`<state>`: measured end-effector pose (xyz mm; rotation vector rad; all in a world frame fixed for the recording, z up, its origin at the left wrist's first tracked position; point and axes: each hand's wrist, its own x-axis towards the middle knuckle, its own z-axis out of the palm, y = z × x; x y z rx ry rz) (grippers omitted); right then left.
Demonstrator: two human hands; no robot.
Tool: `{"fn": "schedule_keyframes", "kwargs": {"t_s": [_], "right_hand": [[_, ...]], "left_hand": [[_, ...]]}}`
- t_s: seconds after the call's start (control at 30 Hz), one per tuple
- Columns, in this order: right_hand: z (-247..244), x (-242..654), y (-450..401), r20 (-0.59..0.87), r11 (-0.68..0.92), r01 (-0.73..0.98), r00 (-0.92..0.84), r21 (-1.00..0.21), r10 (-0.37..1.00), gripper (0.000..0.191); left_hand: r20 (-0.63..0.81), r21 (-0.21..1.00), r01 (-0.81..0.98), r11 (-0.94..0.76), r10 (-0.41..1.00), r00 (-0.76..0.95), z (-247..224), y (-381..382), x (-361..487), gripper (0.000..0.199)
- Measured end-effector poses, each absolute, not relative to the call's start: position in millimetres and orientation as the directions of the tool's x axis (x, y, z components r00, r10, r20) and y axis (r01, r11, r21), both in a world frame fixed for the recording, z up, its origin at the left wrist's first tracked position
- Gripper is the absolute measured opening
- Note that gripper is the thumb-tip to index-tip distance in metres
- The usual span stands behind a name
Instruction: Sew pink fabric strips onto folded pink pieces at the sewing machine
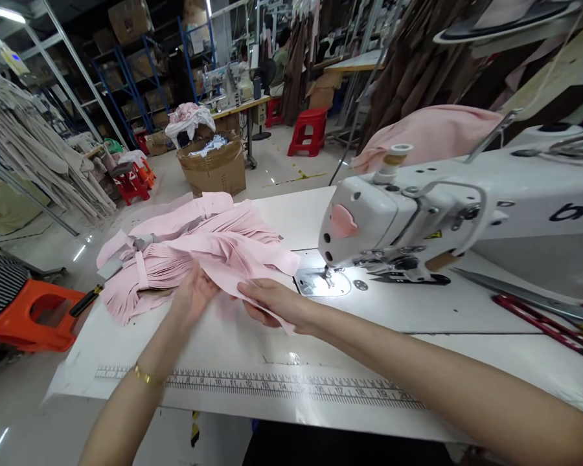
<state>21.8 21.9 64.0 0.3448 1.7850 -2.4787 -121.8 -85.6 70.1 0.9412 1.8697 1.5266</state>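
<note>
Pink fabric pieces (175,252) lie in a bundled stack on the white table, left of the sewing machine (369,220). My right hand (272,301) pinches the edge of a pink piece (238,259) between thumb and fingers, left of the lit needle plate (324,282). My left hand (197,294) is under the left part of the same piece, slightly blurred, its fingers partly hidden by the fabric. A gold bracelet circles the left wrist.
A printed ruler (252,385) runs along the table's (214,404) front edge. Scissors (529,298) and red-handled snips (534,321) lie at the right. An orange stool (39,317) stands left; a cardboard box (214,168) stands behind.
</note>
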Motion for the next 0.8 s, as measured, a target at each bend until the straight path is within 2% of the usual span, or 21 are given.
{"fn": "schedule_keyframes", "kwargs": {"t_s": [0.1,0.17,0.33,0.4,0.43,0.47,0.5,0.53,0.6,0.63,0.67,0.73,0.8], "right_hand": [[45,61,36,-0.226,-0.331,0.227,-0.973,-0.916,-0.041,0.035],[32,87,51,-0.288,-0.307,0.301,-0.954,-0.903,-0.087,0.039],[15,134,88,-0.467,-0.108,0.467,-0.884,-0.877,-0.029,0.050],[13,145,98,-0.506,0.077,0.514,-0.856,-0.854,0.107,0.053],[12,150,101,-0.481,0.189,0.524,-0.846,-0.830,0.231,0.052],[11,156,103,-0.399,0.308,0.521,-0.835,-0.796,0.380,0.050],[8,162,104,-0.256,0.431,0.504,-0.819,-0.749,0.513,0.047],[5,169,103,-0.078,0.547,0.468,-0.804,-0.694,0.590,0.045],[-4,186,95,0.220,0.739,0.356,-0.802,-0.572,0.556,0.043],[-10,195,89,0.303,0.812,0.292,-0.821,-0.506,0.484,0.044],[-16,203,83,0.332,0.861,0.236,-0.851,-0.450,0.407,0.045],[-27,218,70,0.296,0.907,0.198,-0.901,-0.373,0.318,0.049],[-33,226,62,0.233,0.917,0.210,-0.926,-0.338,0.298,0.055]], "left_hand": [[-0.024,1.000,-0.028,0.005,0.651,-0.759,78,-65,-162,0.029],[-0.066,0.990,-0.121,-0.067,0.536,-0.842,80,-62,-181,0.026],[-0.124,0.969,-0.189,-0.162,0.341,-0.932,81,-81,-194,0.030],[-0.086,0.973,-0.146,-0.177,0.310,-0.947,84,-88,-181,0.030],[-0.046,0.977,-0.105,-0.186,0.297,-0.954,86,-89,-170,0.030],[0.005,0.979,-0.053,-0.198,0.283,-0.959,88,-89,-157,0.030],[0.061,0.974,0.001,-0.225,0.263,-0.963,88,-87,-141,0.029],[0.140,0.973,0.082,-0.214,0.270,-0.953,86,-84,-122,0.029],[0.285,0.959,0.260,-0.116,0.399,-0.872,77,-74,-81,0.029],[0.330,0.916,0.402,0.006,0.562,-0.759,69,-68,-59,0.031],[0.286,0.883,0.463,0.073,0.698,-0.656,59,-61,-38,0.032],[0.173,0.817,0.562,0.131,0.874,-0.455,37,-50,-4,0.037],[0.070,0.648,0.754,0.108,0.977,-0.200,16,-44,14,0.053]]}}
